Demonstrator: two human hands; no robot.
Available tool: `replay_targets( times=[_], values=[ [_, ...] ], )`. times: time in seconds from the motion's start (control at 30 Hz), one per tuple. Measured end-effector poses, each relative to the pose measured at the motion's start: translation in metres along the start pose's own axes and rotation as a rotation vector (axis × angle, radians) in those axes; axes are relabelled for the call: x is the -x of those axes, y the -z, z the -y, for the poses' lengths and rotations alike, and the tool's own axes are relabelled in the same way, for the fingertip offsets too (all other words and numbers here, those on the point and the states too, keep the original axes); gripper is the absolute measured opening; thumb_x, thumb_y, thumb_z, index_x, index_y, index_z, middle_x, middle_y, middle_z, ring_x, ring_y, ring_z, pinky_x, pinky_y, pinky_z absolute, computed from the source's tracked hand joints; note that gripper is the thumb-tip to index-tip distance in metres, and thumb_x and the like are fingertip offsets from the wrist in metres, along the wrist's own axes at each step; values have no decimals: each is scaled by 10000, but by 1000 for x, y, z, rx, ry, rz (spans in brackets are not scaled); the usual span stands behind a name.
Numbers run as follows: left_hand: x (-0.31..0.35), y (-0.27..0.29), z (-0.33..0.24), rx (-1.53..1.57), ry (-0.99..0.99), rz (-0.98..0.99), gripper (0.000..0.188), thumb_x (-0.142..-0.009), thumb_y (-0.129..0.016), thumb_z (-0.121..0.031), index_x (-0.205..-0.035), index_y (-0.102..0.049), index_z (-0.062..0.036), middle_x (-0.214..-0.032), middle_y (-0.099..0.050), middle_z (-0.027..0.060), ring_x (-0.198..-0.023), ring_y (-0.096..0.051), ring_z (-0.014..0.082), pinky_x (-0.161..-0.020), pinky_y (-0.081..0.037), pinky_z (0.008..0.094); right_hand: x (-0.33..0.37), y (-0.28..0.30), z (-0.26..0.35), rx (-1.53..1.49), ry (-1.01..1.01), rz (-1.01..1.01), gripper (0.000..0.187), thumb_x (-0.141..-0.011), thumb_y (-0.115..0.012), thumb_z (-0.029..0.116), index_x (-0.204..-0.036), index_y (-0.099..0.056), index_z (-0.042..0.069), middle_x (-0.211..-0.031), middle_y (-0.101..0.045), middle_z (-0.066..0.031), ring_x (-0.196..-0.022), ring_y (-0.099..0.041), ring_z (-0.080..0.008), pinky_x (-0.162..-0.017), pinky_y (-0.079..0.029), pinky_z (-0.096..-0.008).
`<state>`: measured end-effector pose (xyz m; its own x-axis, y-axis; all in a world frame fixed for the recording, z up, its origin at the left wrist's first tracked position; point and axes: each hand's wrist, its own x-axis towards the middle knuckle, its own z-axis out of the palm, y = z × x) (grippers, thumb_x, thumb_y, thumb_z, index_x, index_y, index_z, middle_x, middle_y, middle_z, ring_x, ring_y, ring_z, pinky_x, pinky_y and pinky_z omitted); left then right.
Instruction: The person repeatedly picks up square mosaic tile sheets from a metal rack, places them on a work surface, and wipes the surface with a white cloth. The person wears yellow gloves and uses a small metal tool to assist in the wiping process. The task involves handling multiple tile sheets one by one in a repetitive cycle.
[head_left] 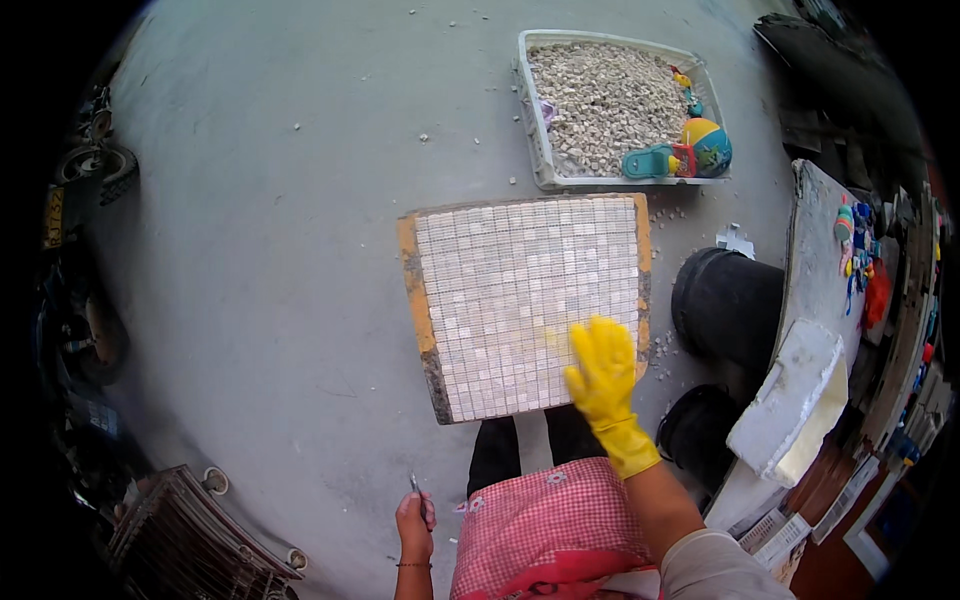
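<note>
A board (408,262) with worn orange side edges bears a grid of small pale mosaic tiles (520,290) in white, beige and pinkish tones. My right hand (603,380), in a yellow rubber glove, is open with fingers stretched out over the lower right part of the tiles. Whether its palm presses on them is hard to tell. Bare and well away from the board, my left hand (414,525) is closed around a small pointed tool (414,484) with a silvery tip; its exact kind is unclear.
Beyond the board stands a white plastic crate (527,115) of loose tile pieces, with a colourful ball (708,148) and toys. Black buckets (730,305) and a white foam box (785,400) are at right. A wheeled rack (190,540) sits at lower left.
</note>
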<state>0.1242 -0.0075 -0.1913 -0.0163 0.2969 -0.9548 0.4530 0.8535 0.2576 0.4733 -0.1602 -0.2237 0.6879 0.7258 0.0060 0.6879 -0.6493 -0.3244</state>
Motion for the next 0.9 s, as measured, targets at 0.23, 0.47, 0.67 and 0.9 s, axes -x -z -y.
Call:
replay_targets(
  times=[0.23, 0.47, 0.67, 0.9],
  values=[
    [-7, -21, -10, 246, 5, 61, 172, -908, -468, -212, -863, -538, -61, -603, -456, -21, -446, -349, 55, -388, -256, 208, 4, 26, -21, -78, -71, -23, 454, -819, -573, 239, -1212, -516, 19, -1279, -467, -215, -1190, -426, -383, -1036, -268, -494],
    [-53, -60, -39, 314, 50, 209, 335, -922, -489, -256, -1147, -521, -10, -560, -356, -53, -412, -256, 41, -384, -209, 193, -154, -35, 44, -396, 523, 125, 506, -792, -621, 252, -1260, -497, 104, -1326, -460, -127, -1246, -408, -278, -1069, -273, -396],
    [-91, -93, -57, -80, -98, 209, 459, -965, -408, -301, -1359, -356, -72, -1274, -480, 58, -1047, -525, 171, -730, -540, 370, -153, 6, -27, -82, 257, -49, 556, -763, -643, 261, -1259, -487, 63, -1311, -461, -168, -1234, -414, -315, -1070, -263, -423],
    [-87, -117, -46, 109, -97, 228, 499, -966, -388, -353, -1378, -310, -82, -1265, -494, 69, -1113, -517, 213, -827, -512, 414, -56, -35, 64, -279, 273, 231, 594, -792, -598, 312, -1305, -444, 55, -1366, -407, -153, -1282, -364, -288, -1087, -226, -401]
  ],
)
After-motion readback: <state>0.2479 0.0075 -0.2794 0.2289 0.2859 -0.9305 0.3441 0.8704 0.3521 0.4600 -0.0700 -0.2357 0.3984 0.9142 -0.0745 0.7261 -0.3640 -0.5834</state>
